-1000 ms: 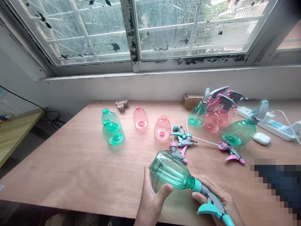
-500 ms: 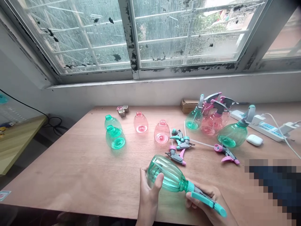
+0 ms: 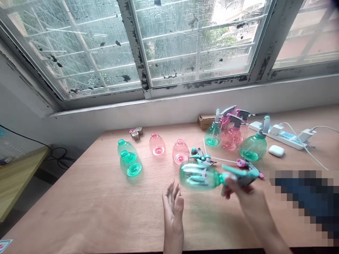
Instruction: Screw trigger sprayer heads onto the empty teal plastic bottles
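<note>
In my right hand [image 3: 239, 190] is a green spray bottle [image 3: 197, 176], gripped by its trigger head. It is tilted nearly level above the table, its base pointing left, slightly blurred by motion. My left hand [image 3: 172, 204] is empty with the fingers apart, below and left of the bottle's base. Behind the held bottle lie loose teal-and-grey spray heads [image 3: 202, 157] and a pink-and-grey spray head [image 3: 250, 167], partly hidden by it. Two pink bottles without heads, one pink bottle [image 3: 157, 144] and another pink bottle [image 3: 180, 152], stand farther back.
Two headless green bottles [image 3: 131, 165] stand at the left. At the back right are several assembled spray bottles [image 3: 231, 137], a cardboard box [image 3: 206, 121], a power strip [image 3: 286, 134] and a white case [image 3: 276, 151]. Small blocks [image 3: 136, 134] lie near the wall. A window [image 3: 196, 46] is behind.
My left hand has let go of the green spray bottle. My right hand has lifted the bottle up and forward, turning it closer to level. The view has shifted slightly.
</note>
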Action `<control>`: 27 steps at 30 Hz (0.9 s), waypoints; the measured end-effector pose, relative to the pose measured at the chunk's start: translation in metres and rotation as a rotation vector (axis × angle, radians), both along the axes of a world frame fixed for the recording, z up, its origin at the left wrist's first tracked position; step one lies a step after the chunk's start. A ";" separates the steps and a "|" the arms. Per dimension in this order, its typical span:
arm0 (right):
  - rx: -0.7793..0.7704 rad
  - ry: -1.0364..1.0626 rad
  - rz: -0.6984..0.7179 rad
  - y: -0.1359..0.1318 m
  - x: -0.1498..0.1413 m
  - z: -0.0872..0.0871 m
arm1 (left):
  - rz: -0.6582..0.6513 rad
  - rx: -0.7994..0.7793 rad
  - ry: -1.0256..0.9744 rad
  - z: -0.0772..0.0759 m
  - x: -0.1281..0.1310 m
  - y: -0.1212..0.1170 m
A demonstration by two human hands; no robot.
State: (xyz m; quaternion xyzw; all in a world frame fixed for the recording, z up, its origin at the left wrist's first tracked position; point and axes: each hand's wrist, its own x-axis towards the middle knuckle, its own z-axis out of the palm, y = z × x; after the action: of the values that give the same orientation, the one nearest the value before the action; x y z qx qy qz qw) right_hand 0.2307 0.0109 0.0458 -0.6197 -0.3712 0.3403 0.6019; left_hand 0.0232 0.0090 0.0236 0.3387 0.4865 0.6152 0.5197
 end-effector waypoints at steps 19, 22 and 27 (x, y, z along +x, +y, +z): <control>-0.286 -1.305 -0.100 0.158 0.066 0.095 | -0.127 0.050 0.082 -0.046 -0.006 0.024; -0.310 -1.308 -0.075 0.164 0.064 0.095 | -0.190 0.055 0.129 -0.037 -0.017 0.025; -0.316 -1.300 -0.009 0.174 0.064 0.094 | -0.225 0.148 0.345 0.003 -0.057 0.031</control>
State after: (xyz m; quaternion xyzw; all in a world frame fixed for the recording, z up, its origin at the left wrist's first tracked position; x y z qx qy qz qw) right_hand 0.2946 0.1853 0.1402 -0.7810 -0.6014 -0.0549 0.1590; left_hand -0.0337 0.0401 0.0261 0.5283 0.4808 0.5205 0.4677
